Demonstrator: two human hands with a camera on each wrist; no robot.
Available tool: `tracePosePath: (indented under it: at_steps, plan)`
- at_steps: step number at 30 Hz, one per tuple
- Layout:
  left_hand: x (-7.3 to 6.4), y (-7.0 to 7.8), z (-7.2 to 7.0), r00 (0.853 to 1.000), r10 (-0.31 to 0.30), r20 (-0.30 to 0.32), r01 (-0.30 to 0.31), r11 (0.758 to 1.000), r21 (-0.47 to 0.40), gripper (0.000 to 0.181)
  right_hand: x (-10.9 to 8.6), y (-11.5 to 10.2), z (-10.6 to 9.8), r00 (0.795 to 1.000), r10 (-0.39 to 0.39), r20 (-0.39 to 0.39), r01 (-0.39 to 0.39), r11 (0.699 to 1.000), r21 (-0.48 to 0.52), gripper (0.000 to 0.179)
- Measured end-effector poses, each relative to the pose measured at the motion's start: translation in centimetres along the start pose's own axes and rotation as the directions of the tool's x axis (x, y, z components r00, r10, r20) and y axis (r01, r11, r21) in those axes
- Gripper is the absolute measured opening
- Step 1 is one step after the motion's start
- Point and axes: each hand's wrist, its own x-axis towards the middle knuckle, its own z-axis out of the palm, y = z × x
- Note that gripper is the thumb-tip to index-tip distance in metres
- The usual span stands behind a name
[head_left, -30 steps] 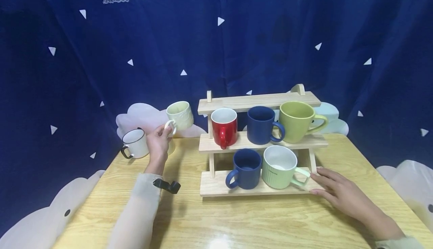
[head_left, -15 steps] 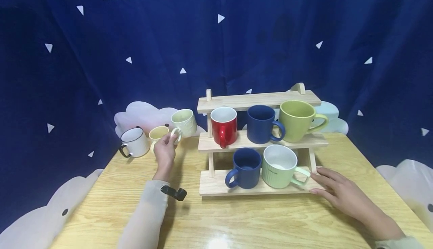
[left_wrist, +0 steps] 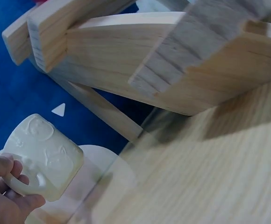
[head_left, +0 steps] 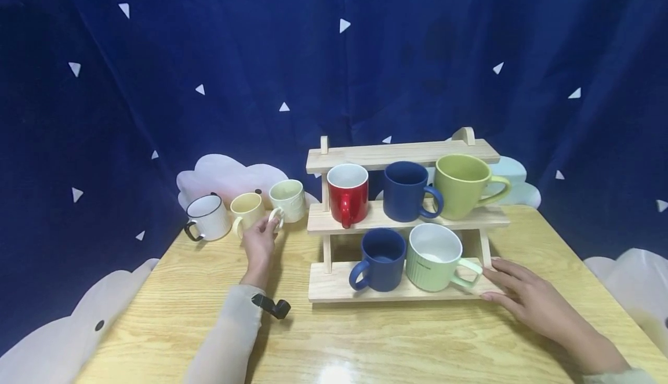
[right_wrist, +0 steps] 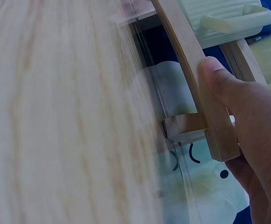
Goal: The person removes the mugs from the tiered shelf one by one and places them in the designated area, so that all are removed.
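At the back left of the table, my left hand [head_left: 260, 245] pinches the handle of a pale green mug [head_left: 290, 201]. The left wrist view shows raised patterns on this mug [left_wrist: 44, 156], with thumb and fingers around its handle. Just left of it stand a yellow mug [head_left: 247, 209] and a white mug with a black rim [head_left: 209, 218]. My right hand [head_left: 537, 297] holds the right end of a three-tier wooden display rack [head_left: 334, 282]. In the right wrist view, the thumb [right_wrist: 215, 70] lies on the bottom board's edge [right_wrist: 191, 70] while the other fingers go partly hidden behind it.
On the rack's middle tier are a red mug [head_left: 348, 195], a blue mug [head_left: 406, 191] and a large olive-green mug [head_left: 460, 187]. Its bottom tier bears another blue mug [head_left: 383, 259] and a ribbed light-green mug [head_left: 433, 259]. A dark blue curtain [head_left: 261, 53] hangs behind the table.
My left hand has moved right and lowered the pale green mug beside the yellow mug, which now shows more fully. My right hand stays at the rack's end.
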Motion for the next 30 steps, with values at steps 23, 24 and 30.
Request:
tracePosePath:
  at_steps: [23, 24, 30]
  plan:
    - [-1.3, -2.8, 0.9, 0.997, -0.046, -0.054, 0.048, 0.999, 0.024, 0.026, 0.0, 0.1, 0.0, 1.0, -0.01, 0.0, 0.01, 1.0, -0.003, 0.052]
    - [-1.3, -2.9, 1.0, 0.997, -0.045, -0.055, 0.046, 0.999, 0.02, 0.026, -0.1, 0.1, 0.0, 1.0, -0.01, 0.0, 0.01, 1.0, -0.005, 0.052]
    - [-1.2, -3.1, 1.5, 0.997, -0.032, -0.067, 0.035, 0.999, 0.041, 0.024, 0.0, 0.1, 0.0, 1.0, -0.014, -0.012, 0.014, 1.0, -0.011, 0.052]
